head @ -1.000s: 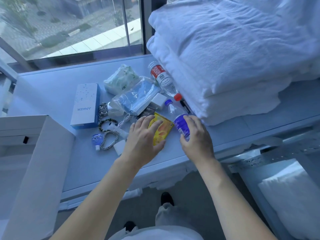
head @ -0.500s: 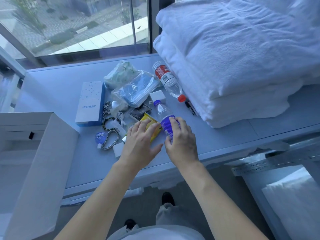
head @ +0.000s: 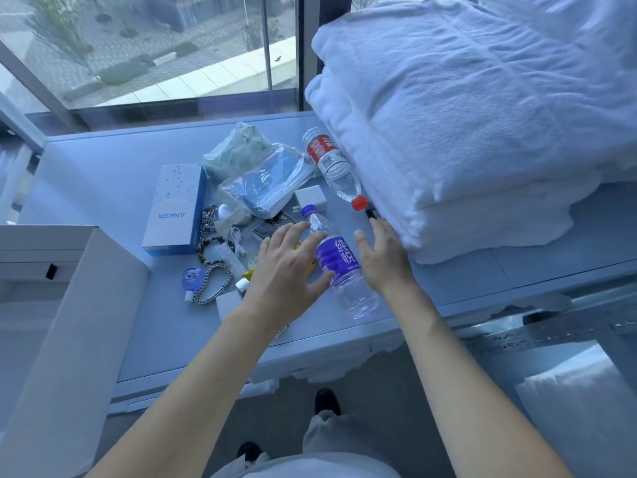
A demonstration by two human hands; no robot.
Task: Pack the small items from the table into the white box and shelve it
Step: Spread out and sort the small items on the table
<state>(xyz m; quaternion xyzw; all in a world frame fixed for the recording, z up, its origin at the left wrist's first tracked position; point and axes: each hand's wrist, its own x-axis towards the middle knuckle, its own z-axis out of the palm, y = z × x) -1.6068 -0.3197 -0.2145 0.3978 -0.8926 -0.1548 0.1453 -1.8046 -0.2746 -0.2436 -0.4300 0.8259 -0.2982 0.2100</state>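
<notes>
- Presently, the left hand (head: 286, 270) lies flat with fingers spread, resting over a yellow packet (head: 310, 263) on the bench (head: 103, 174); it holds nothing.
- The right hand (head: 382, 260) is open with straight fingers, just right of the purple-label bottle (head: 339, 263) and beside the folded white bedding (head: 465, 132). Contact with the bottle cannot be confirmed.
- That bottle lies on its side between the two hands, blue cap pointing away from the person.
- The white box (head: 69, 322) stands at the bench's left end, its top open.
- Small items remain on the bench: an ANKER carton (head: 174, 208), a bagged stack of blue masks (head: 265, 184), a red-label bottle (head: 331, 163) against the bedding, a white cube (head: 312, 200), a metal chain bracelet (head: 213, 284) and a beaded bracelet (head: 210, 246).
</notes>
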